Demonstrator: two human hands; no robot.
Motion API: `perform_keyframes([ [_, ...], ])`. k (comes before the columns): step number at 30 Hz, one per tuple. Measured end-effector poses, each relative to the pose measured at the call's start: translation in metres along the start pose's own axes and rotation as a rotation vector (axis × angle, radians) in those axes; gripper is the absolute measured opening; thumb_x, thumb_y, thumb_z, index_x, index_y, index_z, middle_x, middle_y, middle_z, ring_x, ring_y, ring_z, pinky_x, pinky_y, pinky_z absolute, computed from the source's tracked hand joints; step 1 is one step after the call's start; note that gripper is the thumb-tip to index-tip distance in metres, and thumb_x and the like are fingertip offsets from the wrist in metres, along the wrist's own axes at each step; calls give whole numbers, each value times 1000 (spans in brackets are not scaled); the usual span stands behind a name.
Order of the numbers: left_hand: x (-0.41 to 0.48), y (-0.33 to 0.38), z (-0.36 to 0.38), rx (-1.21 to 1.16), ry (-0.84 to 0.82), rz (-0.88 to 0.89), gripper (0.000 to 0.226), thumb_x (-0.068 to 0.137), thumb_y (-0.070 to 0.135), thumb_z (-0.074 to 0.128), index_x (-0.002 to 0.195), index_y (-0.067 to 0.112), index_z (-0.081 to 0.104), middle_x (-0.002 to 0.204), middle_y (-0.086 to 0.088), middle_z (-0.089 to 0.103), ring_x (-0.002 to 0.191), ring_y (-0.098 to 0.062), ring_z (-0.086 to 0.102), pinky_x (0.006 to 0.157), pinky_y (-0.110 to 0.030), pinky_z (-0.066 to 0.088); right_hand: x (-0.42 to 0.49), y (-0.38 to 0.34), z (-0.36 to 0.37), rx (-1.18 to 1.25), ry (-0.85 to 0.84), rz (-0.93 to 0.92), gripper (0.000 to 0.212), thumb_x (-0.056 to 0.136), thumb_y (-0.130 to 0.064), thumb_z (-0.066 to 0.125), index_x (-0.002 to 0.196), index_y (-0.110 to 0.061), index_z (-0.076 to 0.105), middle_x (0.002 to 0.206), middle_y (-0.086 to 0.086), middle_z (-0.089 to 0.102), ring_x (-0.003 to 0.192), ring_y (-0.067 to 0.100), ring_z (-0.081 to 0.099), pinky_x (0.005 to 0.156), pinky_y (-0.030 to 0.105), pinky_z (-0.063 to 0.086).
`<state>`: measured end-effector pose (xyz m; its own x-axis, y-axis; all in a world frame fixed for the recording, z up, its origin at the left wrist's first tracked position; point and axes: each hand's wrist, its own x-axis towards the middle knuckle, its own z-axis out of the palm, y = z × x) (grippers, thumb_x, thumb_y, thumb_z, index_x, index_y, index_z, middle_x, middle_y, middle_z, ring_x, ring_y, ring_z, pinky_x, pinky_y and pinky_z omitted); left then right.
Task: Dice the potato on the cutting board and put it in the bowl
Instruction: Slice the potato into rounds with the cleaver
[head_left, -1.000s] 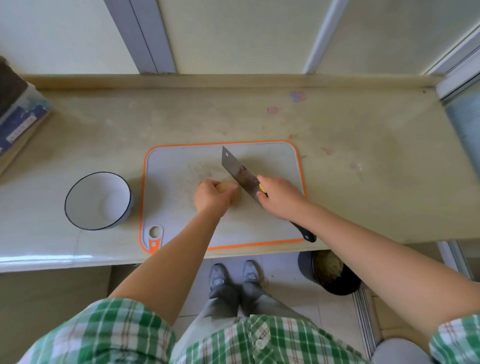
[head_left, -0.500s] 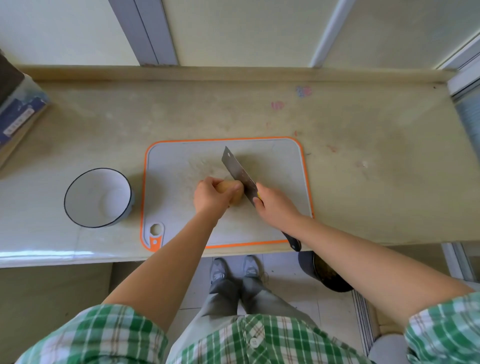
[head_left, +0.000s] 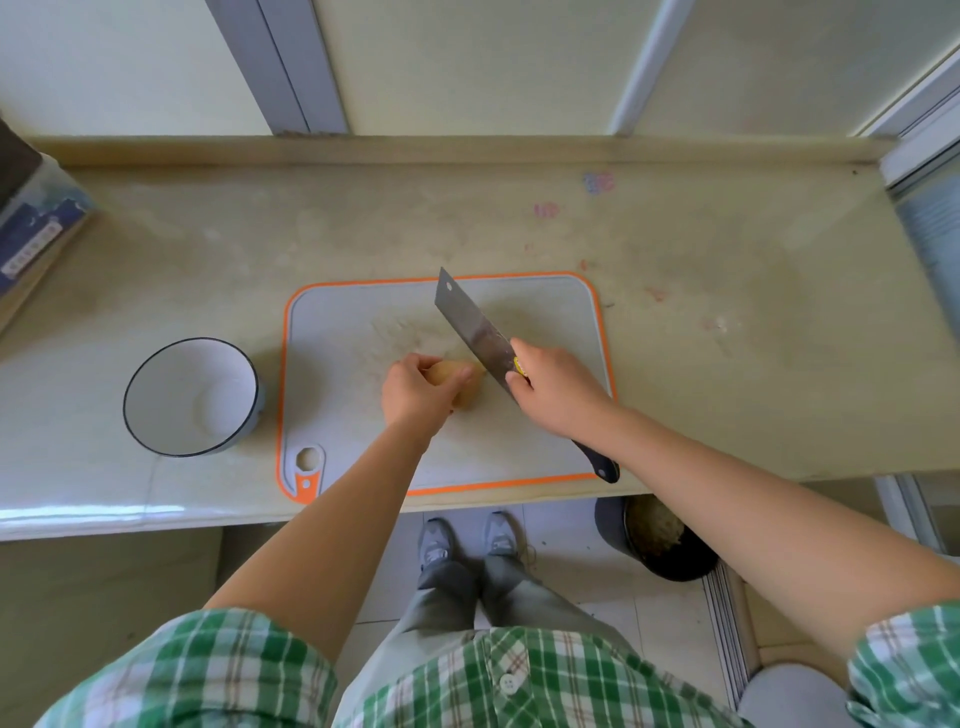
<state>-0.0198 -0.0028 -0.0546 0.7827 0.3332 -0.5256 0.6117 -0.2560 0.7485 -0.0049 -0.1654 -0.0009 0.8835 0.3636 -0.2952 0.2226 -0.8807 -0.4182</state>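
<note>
The person stands at the pale counter (head_left: 727, 322), with both hands over the grey cutting board (head_left: 353, 332) that has an orange edge. The left hand (head_left: 415, 392) comes from above onto the potato (head_left: 462, 387), and its curled fingers and thumb grip it and press it to the board. Only the right end of the potato shows past the fingertips, brown-yellow and whole. The right hand (head_left: 558, 389) is closed around the knife (head_left: 478, 335), close to where the blade begins, with one finger lying against the flat of the blade. The dark handle end comes out behind the wrist and reaches over the near edge of the board. The wide blade points away from the person and a little to the left, and its edge stands just at the right end of the potato, between the two hands. I cannot tell if it already cuts in.

To the left of the left hand, off the board and just beside it, the white bowl (head_left: 171, 384) with a dark rim stands on the counter. Far to the left of it a blue box (head_left: 36, 228) lies at the counter's end. Below the right forearm a dark bucket (head_left: 670, 545) stands on the floor
</note>
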Motion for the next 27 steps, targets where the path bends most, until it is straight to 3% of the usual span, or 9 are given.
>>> perform_keyframes([
  [3, 0, 0, 1, -9, -4, -7, 46, 76, 35, 80, 112, 14, 60, 96, 0, 60, 75, -10, 58, 70, -34, 60, -6, -2, 0, -37, -49, -6, 13, 94, -18, 44, 87, -18, 33, 77, 13, 52, 70, 34, 47, 57, 35, 32],
  [10, 4, -3, 2, -18, -2, -6, 46, 75, 36, 80, 111, 14, 61, 89, 4, 58, 74, -10, 58, 70, -35, 61, -16, -4, -3, -61, -80, -5, 13, 96, -15, 42, 87, -15, 32, 63, -2, 35, 65, 29, 41, 55, 33, 29],
  [13, 6, -5, 3, -3, 9, 6, 44, 74, 37, 81, 106, 16, 61, 89, 4, 59, 75, -14, 61, 72, -39, 60, -11, -6, 2, -65, -94, 6, 10, 96, -15, 42, 89, -15, 35, 67, 2, 40, 67, 30, 43, 57, 33, 33],
  [17, 7, -8, 4, 47, 34, 42, 44, 70, 43, 82, 101, 21, 60, 101, -1, 61, 91, -23, 62, 76, -43, 59, 1, -5, 13, -35, -87, 24, 6, 95, -15, 43, 98, -9, 44, 77, 10, 48, 71, 33, 48, 59, 34, 35],
  [20, 7, -9, 3, 52, 23, 43, 41, 72, 40, 81, 100, 22, 59, 104, -2, 59, 92, -23, 61, 76, -42, 59, 2, -1, 29, 17, -61, 45, 12, 95, -15, 45, 101, -5, 46, 83, 17, 57, 77, 37, 55, 59, 34, 34],
  [24, 6, -10, 1, 37, 11, 37, 39, 74, 37, 81, 101, 22, 59, 106, -2, 59, 91, -22, 60, 71, -41, 60, -4, 3, 41, 75, -13, 56, 12, 95, -17, 46, 97, -5, 45, 74, 14, 53, 73, 39, 55, 56, 34, 29],
  [27, 6, -10, 0, 43, -1, 41, 41, 73, 39, 81, 103, 20, 60, 103, -1, 60, 91, -22, 61, 71, -40, 60, -2, 5, 33, 49, 0, 53, 13, 96, -19, 45, 99, -6, 46, 82, 19, 59, 77, 39, 57, 56, 34, 31],
])
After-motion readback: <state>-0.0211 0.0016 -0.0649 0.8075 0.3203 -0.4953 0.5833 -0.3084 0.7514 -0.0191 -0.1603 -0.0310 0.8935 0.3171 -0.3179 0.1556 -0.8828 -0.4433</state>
